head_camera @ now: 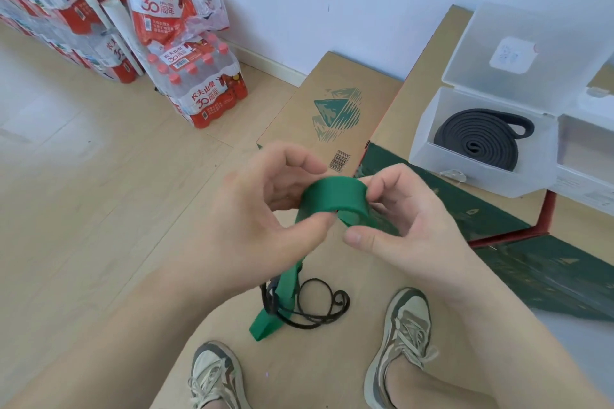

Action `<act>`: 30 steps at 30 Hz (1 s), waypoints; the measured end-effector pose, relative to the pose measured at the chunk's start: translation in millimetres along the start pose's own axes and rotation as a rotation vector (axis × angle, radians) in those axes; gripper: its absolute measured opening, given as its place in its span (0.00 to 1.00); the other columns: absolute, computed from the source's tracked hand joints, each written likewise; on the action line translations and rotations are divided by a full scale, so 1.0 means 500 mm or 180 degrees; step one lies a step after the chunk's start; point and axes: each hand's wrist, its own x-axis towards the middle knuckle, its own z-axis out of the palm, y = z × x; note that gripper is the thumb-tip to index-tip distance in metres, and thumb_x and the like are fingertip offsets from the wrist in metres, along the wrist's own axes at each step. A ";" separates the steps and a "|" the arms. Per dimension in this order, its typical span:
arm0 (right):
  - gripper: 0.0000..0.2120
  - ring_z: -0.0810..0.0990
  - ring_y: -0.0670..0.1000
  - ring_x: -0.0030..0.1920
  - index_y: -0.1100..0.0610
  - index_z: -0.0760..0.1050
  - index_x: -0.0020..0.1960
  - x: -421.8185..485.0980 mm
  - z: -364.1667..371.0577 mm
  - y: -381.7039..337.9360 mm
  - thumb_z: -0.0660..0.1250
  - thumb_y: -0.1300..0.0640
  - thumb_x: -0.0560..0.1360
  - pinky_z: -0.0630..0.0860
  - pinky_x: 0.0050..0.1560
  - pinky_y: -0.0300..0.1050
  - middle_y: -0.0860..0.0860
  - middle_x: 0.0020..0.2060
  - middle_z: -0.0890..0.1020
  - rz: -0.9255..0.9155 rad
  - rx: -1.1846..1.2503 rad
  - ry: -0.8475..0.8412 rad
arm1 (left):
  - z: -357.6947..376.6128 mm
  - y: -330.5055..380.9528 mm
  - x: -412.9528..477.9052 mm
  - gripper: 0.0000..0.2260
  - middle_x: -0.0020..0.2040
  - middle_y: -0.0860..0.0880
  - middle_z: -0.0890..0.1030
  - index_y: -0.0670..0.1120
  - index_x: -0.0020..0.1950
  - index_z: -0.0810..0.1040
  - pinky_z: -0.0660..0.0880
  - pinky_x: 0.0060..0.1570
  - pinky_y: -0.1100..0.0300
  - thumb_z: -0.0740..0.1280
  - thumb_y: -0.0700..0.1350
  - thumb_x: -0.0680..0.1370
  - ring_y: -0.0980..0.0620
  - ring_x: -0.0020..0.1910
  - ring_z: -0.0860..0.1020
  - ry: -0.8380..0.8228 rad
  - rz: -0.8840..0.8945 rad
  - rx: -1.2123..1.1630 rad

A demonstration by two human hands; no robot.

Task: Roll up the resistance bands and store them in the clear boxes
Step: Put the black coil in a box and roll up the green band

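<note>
A green resistance band (pixel 332 197) is held up in front of me, its top end bent into a loose curl. My left hand (pixel 265 206) pinches the band below the curl with thumb and fingers. My right hand (pixel 405 219) grips the curl's right side. The rest of the green band hangs down to the cardboard, where its tail lies across a thin black band (pixel 319 305). At the right stands an open clear box (pixel 428 139) with a rolled dark grey band (pixel 478 139) inside.
A second clear box (pixel 584 169) stands right of the first, its contents out of sight. Flattened cardboard (pixel 332 103) covers the floor under me, with my two shoes at the bottom. Packs of bottled water (pixel 199 83) stand by the white wall at the left.
</note>
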 end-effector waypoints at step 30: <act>0.22 0.84 0.59 0.56 0.54 0.72 0.54 0.001 -0.024 -0.009 0.79 0.56 0.66 0.77 0.63 0.66 0.56 0.53 0.86 0.0119 0.0086 0.0500 | -0.037 -0.002 0.023 0.23 0.50 0.48 0.88 0.47 0.55 0.77 0.83 0.56 0.48 0.82 0.41 0.63 0.45 0.48 0.87 0.0203 -0.0270 -0.0362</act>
